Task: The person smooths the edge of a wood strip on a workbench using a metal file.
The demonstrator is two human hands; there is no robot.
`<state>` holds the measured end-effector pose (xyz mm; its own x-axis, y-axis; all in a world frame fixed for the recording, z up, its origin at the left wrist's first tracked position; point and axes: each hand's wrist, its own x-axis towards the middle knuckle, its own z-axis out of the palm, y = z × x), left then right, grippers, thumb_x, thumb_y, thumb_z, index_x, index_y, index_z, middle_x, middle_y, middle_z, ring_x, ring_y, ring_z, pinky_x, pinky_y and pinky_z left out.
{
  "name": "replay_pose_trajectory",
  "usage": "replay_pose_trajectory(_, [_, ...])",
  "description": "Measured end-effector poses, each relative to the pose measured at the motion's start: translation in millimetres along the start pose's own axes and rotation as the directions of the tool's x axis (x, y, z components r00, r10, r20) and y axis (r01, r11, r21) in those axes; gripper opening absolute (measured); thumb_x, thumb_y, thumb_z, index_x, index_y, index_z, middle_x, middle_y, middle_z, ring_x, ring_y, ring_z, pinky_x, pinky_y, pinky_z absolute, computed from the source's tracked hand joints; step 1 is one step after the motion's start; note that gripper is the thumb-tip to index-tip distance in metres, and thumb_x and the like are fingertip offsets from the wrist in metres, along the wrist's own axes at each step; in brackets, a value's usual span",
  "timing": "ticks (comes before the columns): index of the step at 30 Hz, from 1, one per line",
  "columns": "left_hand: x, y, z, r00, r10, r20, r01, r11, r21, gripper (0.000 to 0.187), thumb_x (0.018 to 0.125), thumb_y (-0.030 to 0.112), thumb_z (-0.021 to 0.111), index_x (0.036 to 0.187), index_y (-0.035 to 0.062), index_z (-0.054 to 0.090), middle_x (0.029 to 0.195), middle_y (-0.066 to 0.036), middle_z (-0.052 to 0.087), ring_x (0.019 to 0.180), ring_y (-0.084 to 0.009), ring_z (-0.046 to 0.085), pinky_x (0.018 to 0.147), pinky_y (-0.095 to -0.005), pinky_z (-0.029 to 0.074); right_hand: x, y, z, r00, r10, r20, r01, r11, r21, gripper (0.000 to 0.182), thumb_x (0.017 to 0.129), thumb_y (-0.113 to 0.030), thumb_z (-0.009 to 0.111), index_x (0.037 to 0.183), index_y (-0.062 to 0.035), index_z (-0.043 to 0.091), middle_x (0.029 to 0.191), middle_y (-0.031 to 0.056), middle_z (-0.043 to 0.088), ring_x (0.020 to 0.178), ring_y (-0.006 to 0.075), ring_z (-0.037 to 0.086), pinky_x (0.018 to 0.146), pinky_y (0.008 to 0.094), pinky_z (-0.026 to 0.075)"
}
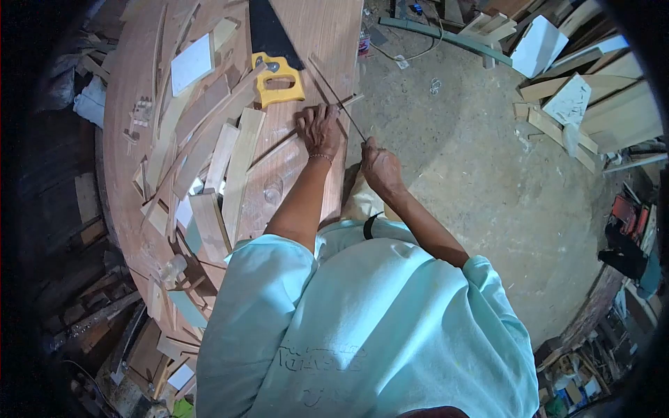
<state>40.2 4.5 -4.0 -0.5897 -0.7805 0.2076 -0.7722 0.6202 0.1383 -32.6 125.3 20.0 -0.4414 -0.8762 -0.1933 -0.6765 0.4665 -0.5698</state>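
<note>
**L hand point(320, 130) on wood strip point(275, 149), R hand point(380, 166) on thin blade point(338, 102)**

Your hands are apart. L: palm down, fingers bent onto the slim, straight strip; can't tell if pinching or only pressing. R: fist closed round near end of blade, which is dark, narrow, straight, seen nr edge-on. Blade slants fwd-left from R fist, crossing strip's line just past L fingertips; contact unclear.

Under L hand: smooth reddish-brown worktop point(327, 28), w/ fine grain. Fwd-left of L hand: handsaw point(274, 43) lying flat, dark tapered blade, yellow loop handle. Left of L hand: jumbled pale offcuts point(240, 164), flat & long; farther fwd-left, white-faced block point(192, 64), rectangular. Right of R hand: rough grey-brown floor point(474, 188), mottled. Well off fwd-right: white panel point(539, 45), angular.
</note>
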Motion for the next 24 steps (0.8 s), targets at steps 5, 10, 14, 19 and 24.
replay_pose_trajectory(5, [-2, -7, 15, 0.999, 0.009, 0.036, -0.014, 0.989, 0.148, 0.014, 0.067, 0.017, 0.047, 0.079, 0.0129, 0.05, 0.081, -0.004, 0.046, 0.083, -0.0218, 0.042, 0.075, -0.0368, 0.027, 9, -18, -16, 0.997, -0.002, -0.079, 0.008, 0.997, 0.076, 0.018, 0.078, -0.017, 0.035, 0.077, -0.0013, 0.042, 0.058, 0.0216, 0.052, 0.054, 0.0361, 0.053, 0.049, 0.0436, 0.042])
replay_pose_trajectory(10, [0, -3, 7, 1.0, -0.001, -0.022, 0.002, 0.997, 0.081, 0.01, 0.069, 0.019, 0.046, 0.077, 0.0146, 0.05, 0.081, -0.002, 0.047, 0.082, -0.0198, 0.042, 0.073, -0.0372, 0.029, 31, -15, -5, 0.999, 0.038, -0.039, -0.036, 0.998, 0.056, 0.018, 0.078, -0.019, 0.036, 0.077, -0.0013, 0.041, 0.06, 0.0226, 0.052, 0.058, 0.0366, 0.054, 0.05, 0.0439, 0.042])
replay_pose_trajectory(14, [-2, -6, 14, 0.999, 0.012, -0.032, -0.008, 0.994, 0.111, 0.008, 0.069, 0.02, 0.047, 0.077, 0.0168, 0.049, 0.08, -0.001, 0.047, 0.081, -0.0188, 0.043, 0.072, -0.0381, 0.031, 37, -13, 4, 0.999, 0.016, -0.039, -0.014, 0.999, 0.052, 0.02, 0.077, -0.021, 0.037, 0.078, -0.0013, 0.042, 0.061, 0.0228, 0.053, 0.059, 0.0365, 0.054, 0.051, 0.0432, 0.042])
replay_pose_trajectory(19, [-1, -5, 9, 0.999, 0.02, -0.039, -0.017, 0.997, 0.077, 0.012, 0.069, 0.019, 0.048, 0.081, 0.0162, 0.048, 0.082, -0.001, 0.046, 0.083, -0.0198, 0.043, 0.073, -0.0389, 0.03, 43, -14, 3, 0.999, 0.032, -0.024, -0.03, 0.996, 0.079, 0.024, 0.077, -0.025, 0.038, 0.079, -0.0012, 0.043, 0.065, 0.0231, 0.054, 0.061, 0.0365, 0.054, 0.054, 0.043, 0.042])
replay_pose_trajectory(24, [-1, -7, 16, 1.0, -0.006, 0.012, 0.005, 0.996, 0.089, 0.014, 0.07, 0.018, 0.047, 0.083, 0.015, 0.047, 0.083, -0.001, 0.046, 0.083, -0.0204, 0.042, 0.072, -0.0386, 0.03, 45, -13, 5, 0.999, 0.044, 0.023, -0.045, 0.997, 0.061, 0.025, 0.078, -0.023, 0.035, 0.084, 0.0002, 0.043, 0.069, 0.0233, 0.054, 0.065, 0.0368, 0.054, 0.057, 0.0439, 0.042])
